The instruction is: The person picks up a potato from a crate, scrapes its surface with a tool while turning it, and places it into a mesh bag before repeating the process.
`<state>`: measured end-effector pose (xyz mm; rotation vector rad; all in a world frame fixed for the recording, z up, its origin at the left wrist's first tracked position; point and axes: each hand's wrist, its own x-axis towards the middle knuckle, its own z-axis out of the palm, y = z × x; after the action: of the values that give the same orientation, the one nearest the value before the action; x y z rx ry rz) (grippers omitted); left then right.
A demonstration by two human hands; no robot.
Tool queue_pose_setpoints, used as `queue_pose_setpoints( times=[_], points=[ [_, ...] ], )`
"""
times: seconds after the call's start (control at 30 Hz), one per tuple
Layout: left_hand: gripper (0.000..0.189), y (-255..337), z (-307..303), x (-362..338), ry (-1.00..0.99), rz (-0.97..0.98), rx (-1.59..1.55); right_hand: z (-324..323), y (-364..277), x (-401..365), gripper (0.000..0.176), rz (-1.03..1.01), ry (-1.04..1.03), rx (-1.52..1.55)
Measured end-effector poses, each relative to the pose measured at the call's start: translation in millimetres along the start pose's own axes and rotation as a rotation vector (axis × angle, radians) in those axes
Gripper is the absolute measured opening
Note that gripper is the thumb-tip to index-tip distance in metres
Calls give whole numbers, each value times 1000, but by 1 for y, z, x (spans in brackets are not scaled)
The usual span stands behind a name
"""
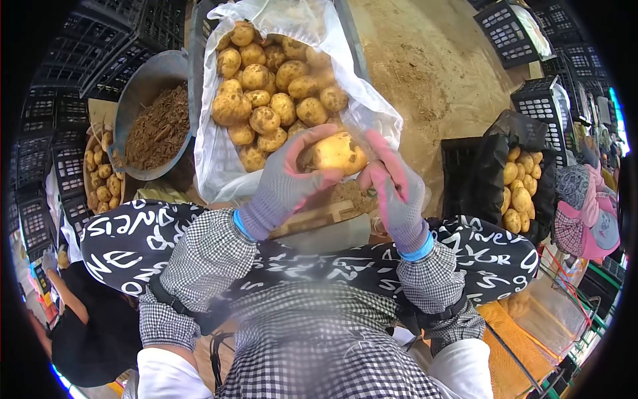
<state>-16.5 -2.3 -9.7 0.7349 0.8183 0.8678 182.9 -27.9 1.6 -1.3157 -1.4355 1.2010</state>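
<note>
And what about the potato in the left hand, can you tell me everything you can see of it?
The potato is longish and rounded, mostly pale yellow, with brown marks that look like soil. It seems whole, though its underside is hidden. It lies roughly sideways, gripped in the gloved left hand, by the near end of the white-lined crate. The right hand is close to its other end; I can't tell if it touches.

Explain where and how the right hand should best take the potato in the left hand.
The right hand would probably best come from the right and pinch the potato by its rounded right end, since the left hand grips its left end.
</note>
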Motion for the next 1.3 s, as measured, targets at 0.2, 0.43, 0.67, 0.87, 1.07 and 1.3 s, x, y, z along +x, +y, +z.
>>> queue_pose_setpoints(
  times=[0.2, 0.43, 0.67, 0.87, 1.07, 1.3],
  points=[
    [71, -4, -4, 0, 18, -24, -15, 5, 4, -2, 44, 117, -65, 154],
    [69, 0, -3, 2, 37, -79, 0, 8, 2, -6, 44, 166, -20, 248],
    [69, 4, 0, 2, 50, -133, -32, -2, 7, -4, 42, -25, 114, 165],
    [67, 15, 10, -2, -119, -170, -109, -7, -12, 3, 56, -55, -47, -248],
    [55, 16, 6, 1, -307, -290, 603, -59, -14, -12, 49, 313, 238, 242],
    [56, 29, -49, 87, 169, -179, 1321, -211, 8, -41, 55, -299, 910, 1064]
  ],
)
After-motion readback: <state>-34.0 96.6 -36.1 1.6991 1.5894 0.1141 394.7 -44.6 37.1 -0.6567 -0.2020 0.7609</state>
